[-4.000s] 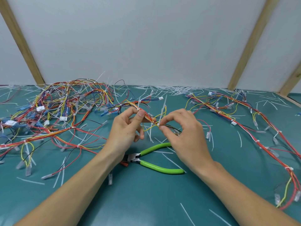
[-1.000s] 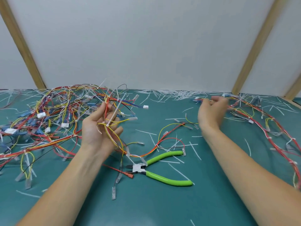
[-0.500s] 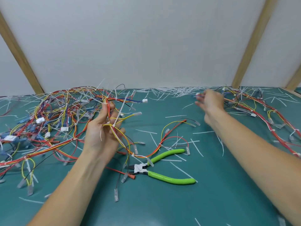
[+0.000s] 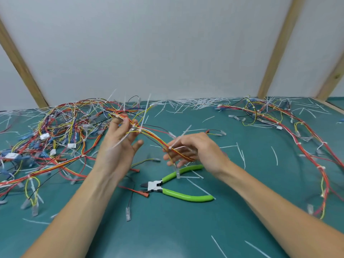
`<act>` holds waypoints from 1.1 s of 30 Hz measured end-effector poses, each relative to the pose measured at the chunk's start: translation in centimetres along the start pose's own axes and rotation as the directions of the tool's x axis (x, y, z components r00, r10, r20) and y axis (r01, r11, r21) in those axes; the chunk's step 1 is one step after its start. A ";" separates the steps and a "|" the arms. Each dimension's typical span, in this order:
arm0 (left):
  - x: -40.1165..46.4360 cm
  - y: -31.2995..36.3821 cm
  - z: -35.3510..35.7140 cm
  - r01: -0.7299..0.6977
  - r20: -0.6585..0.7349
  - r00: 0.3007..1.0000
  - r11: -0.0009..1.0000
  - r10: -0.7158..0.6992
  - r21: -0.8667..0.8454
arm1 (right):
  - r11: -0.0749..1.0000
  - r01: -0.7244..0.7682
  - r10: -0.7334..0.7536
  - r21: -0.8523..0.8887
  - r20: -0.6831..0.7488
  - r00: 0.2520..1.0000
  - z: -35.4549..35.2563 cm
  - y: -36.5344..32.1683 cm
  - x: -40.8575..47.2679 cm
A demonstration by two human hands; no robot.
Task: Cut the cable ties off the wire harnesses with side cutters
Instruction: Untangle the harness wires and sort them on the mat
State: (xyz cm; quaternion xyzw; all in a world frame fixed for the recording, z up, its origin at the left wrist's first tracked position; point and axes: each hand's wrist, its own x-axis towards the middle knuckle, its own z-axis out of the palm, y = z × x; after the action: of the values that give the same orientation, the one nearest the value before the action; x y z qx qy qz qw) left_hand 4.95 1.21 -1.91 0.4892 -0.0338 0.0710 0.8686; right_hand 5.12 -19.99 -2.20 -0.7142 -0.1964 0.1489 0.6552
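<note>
Both hands, left hand [image 4: 119, 146] and right hand [image 4: 193, 151], grip one wire harness [image 4: 156, 139]; motion blurs the fingers; side cutters [image 4: 178, 189] lie untouched.

A harness [image 4: 154, 138] stretches between the two hands above the middle of the counter [image 4: 167, 229], the left hand [image 4: 119, 148] holding its far end and the right hand [image 4: 193, 151] its near end. The cutters [image 4: 178, 189] lie on the counter just in front of the hands, head to the left, handles to the right. A heap of harnesses [image 4: 55, 138] covers the counter's left side; another harness pile [image 4: 290, 135] runs down the right side. Cut ties [image 4: 193, 105] lie scattered along the back edge, against the wall [image 4: 167, 49].
</note>
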 end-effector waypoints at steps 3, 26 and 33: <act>0.1 0.0 -0.1 0.011 -0.033 0.999 0.999 -0.012 -0.050 | 0.961 0.126 -0.150 -0.246 -0.081 0.985 -0.5 0.4 -0.2; -0.5 -2.3 1.1 -0.345 0.064 0.928 0.784 0.366 0.515 | 0.477 -0.297 -0.438 -0.827 -0.517 0.736 -5.8 0.9 0.4; -0.3 -2.0 0.4 -0.169 -0.186 0.946 0.891 0.267 0.422 | 0.295 0.446 -0.576 -0.845 0.215 0.789 2.2 -1.7 -2.5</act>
State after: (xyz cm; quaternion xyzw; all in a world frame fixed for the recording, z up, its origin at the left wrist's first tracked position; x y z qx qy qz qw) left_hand 4.97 -0.23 -3.42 0.6373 0.0309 0.2325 0.7340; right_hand 1.77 -19.12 -0.80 -0.8482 -0.4170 -0.2338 0.2278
